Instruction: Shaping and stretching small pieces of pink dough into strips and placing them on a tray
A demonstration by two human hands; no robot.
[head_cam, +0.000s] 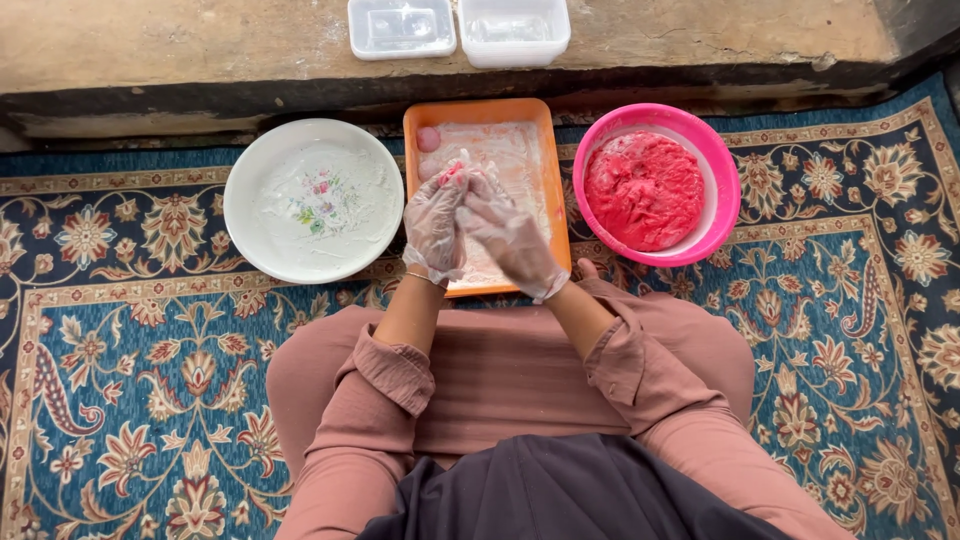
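Patterned blue carpet [120, 380] covers the floor, with a concrete ledge [200, 50] along the far edge carrying two clear plastic containers [458, 28]. Person sits with knees spread; both hands gloved in thin clear plastic. Left hand [434, 228] and right hand [510, 238] pressed together over the orange tray [553, 200], palms closing on a small pink dough piece [452, 172], only a sliver visible at the fingertips. One finished pink ball [428, 139] rests in the tray's far left corner. Pink bowl [722, 190] of red-pink dough sits just right of the tray; white flowered plate [250, 190], dusted white, just left. Risk, as judged: the piece could slip out at the fingertips, since it sits near the top of the palms and the gloves look floury; a loose glove could also fold into the dough. Orientation: the piece is mostly hidden, so long axis cannot be told; the tray's long axis runs away from the person
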